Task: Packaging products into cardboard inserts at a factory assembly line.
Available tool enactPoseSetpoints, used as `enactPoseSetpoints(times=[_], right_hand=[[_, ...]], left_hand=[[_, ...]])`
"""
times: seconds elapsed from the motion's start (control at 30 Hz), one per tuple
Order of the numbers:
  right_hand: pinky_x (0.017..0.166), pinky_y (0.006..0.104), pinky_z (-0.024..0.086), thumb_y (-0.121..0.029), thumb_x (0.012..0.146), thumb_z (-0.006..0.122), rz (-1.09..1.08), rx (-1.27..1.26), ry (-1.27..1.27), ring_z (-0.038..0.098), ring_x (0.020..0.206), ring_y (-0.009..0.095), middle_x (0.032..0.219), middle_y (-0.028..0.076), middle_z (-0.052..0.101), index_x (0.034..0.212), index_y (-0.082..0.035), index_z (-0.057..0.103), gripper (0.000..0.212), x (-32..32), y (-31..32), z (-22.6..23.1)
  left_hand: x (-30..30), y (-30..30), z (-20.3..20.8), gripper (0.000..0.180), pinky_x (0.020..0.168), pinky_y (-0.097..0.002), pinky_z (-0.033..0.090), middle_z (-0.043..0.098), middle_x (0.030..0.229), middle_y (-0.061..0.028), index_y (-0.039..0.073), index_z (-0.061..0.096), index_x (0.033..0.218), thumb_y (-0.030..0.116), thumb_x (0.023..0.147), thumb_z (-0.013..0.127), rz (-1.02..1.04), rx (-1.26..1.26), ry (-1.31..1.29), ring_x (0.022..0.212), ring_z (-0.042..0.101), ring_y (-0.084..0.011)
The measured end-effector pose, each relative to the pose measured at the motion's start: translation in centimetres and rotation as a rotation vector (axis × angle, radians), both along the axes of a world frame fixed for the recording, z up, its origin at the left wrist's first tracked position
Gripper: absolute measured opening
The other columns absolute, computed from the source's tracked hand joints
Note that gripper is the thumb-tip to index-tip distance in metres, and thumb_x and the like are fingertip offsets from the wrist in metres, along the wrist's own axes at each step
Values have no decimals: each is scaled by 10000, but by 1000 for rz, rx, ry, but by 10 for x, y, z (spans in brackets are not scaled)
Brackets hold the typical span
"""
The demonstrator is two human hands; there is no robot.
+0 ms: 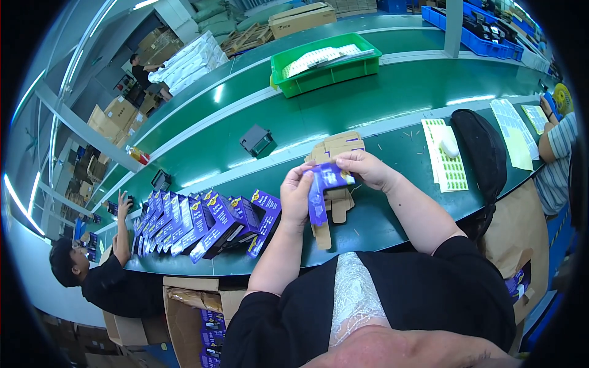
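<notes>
Between my two hands is a purple printed carton, partly folded, with one narrow part hanging down. My left hand pinches its left side, thumb on top. At its upper right edge, my right hand grips it with thumb and fingers. Beneath lies a pile of flat brown carton blanks, printed side mostly down, partly covered by my hands. To the left of my left hand, several purple boxes lean against each other in a row on the green bench.
A green bin with paper sheets stands beyond. Right are label sheets, a white mouse-shaped object and a black bag. A grey device sits on the green line. Co-workers are at both sides; an open cardboard box stands below.
</notes>
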State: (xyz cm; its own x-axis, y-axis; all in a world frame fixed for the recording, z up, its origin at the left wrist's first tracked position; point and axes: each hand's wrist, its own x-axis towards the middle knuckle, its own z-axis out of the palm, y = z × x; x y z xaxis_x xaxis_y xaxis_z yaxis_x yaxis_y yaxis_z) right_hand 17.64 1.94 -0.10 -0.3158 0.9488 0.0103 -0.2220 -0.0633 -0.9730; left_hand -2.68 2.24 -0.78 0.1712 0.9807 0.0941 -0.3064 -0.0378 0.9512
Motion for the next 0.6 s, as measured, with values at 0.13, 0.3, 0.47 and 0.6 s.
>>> enactPoseSetpoints(times=[0.13, 0.3, 0.47, 0.6], right_hand=[[805, 253, 511, -57, 866, 612, -82, 192, -140, 615, 887, 170, 1081, 133, 630, 1236, 27, 554, 384, -6, -7, 10], [806, 291, 519, -115, 882, 639, -129, 459, -532, 615, 897, 212, 1097, 157, 614, 1273, 28, 513, 435, -5, -9, 10], [804, 314, 517, -133, 857, 664, -289, 586, -429, 625, 875, 237, 1068, 150, 626, 1241, 0, 545, 424, -9, -8, 1], [782, 315, 514, -145, 840, 674, -433, 945, -593, 631, 853, 249, 1039, 134, 643, 1201, -25, 577, 393, -11, -10, 5]], left_hand=[[-6, 2, 4, 274, 603, -260, 572, 608, 1147, -195, -27, 552, 1169, 146, 957, 542, 56, -132, -46, 803, 661, -177], [-4, -1, 8, 297, 520, -265, 568, 608, 1118, -190, 2, 501, 1211, 178, 973, 521, 1, -176, -89, 757, 672, -190], [3, -9, 16, 302, 523, -266, 565, 609, 1086, -173, 63, 446, 1253, 165, 977, 513, -93, -178, -160, 744, 668, -193], [2, -8, 11, 379, 530, -262, 565, 621, 1040, -189, 95, 374, 1320, 182, 977, 511, -140, -133, -133, 740, 686, -219]])
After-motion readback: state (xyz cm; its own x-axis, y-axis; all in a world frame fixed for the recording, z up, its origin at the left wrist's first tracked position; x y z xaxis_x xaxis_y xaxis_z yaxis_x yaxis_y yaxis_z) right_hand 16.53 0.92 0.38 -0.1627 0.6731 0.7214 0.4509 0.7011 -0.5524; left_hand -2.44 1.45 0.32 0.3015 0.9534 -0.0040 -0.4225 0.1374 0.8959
